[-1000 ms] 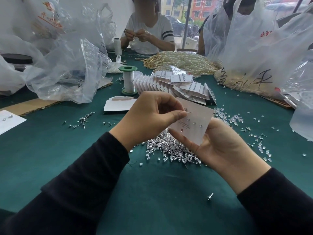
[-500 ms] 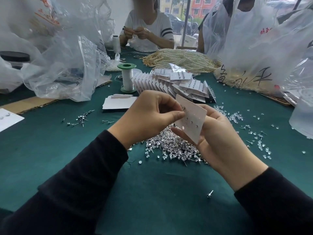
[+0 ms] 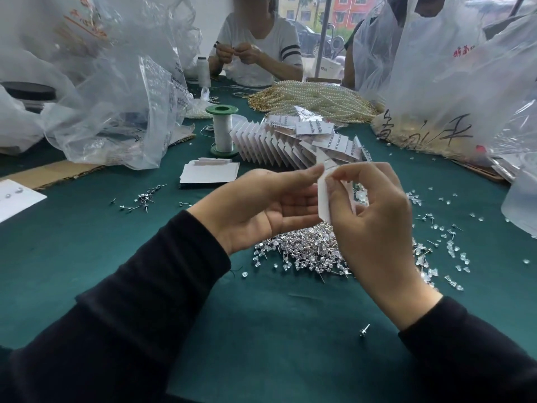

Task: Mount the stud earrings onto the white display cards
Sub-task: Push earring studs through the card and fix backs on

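White display card (image 3: 323,206), frame centre: pinched by right hand (image 3: 374,228); top edge touched by left hand (image 3: 261,207), fingers spread. Stud earrings (image 3: 305,253) were heaped on counter (image 3: 87,257) beneath. Plastic bag (image 3: 430,112), right: black handwritten characters, contents indistinct.

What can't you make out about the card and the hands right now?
- Head view: the display card stands nearly edge-on, so its face and any mounted studs are hidden.
- The right hand covers part of the card and part of the stud pile.
- Whether the left hand has a stud at its fingertips: too small to tell.
- Print on the stacked cards: too small.
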Tool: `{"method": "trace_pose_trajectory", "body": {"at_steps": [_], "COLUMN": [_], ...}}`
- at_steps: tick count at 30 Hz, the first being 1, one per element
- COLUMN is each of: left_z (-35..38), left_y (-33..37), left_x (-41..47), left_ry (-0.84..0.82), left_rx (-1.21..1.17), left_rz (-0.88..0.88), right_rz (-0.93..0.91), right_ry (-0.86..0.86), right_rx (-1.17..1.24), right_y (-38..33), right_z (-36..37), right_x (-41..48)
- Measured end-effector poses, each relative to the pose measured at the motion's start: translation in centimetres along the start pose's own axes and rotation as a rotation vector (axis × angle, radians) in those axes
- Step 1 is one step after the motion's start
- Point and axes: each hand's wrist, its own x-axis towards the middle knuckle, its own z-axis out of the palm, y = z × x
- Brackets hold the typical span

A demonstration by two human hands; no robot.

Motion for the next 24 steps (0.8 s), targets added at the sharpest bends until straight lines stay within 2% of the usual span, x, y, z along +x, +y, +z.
{"method": "trace_pose_trajectory", "body": {"at_steps": [3, 7, 10, 13, 18, 21, 24], "left_z": [0.0, -0.4, -0.4, -0.2, -0.2, -0.4, -0.4], "left_y": [0.1, 0.3, 0.3, 0.1, 0.0, 0.0, 0.1], "left_x": [-0.1, 0.0, 0.0, 0.0, -0.1, 0.0, 0.1], "left_ry": [0.049, 0.137, 0.169, 0.158, 0.019, 0.051, 0.141], "left_rx": [-0.049, -0.067, 0.004, 0.089, 0.167, 0.157, 0.156], "left_rz": [-0.027, -0.015, 0.011, 0.025, -0.003, 0.007, 0.021], "right_rz": [-0.072, -0.198, -0.177, -0.156, -0.155, -0.144, -0.271], "right_ry": [-0.005, -0.102, -0.132, -0.111, -0.089, -0.098, -0.095], "right_rx": [-0.039, -0.082, -0.100, -0.116, -0.115, -0.091, -0.127], "right_y": [-0.2, -0.5, -0.5, -0.4, -0.1, -0.5, -1.2], "right_z": [0.0, -0.3, -0.3, -0.2, 0.0, -0.1, -0.6], "right_x": [0.1, 0.2, 0.3, 0.2, 0.2, 0.2, 0.4]}}
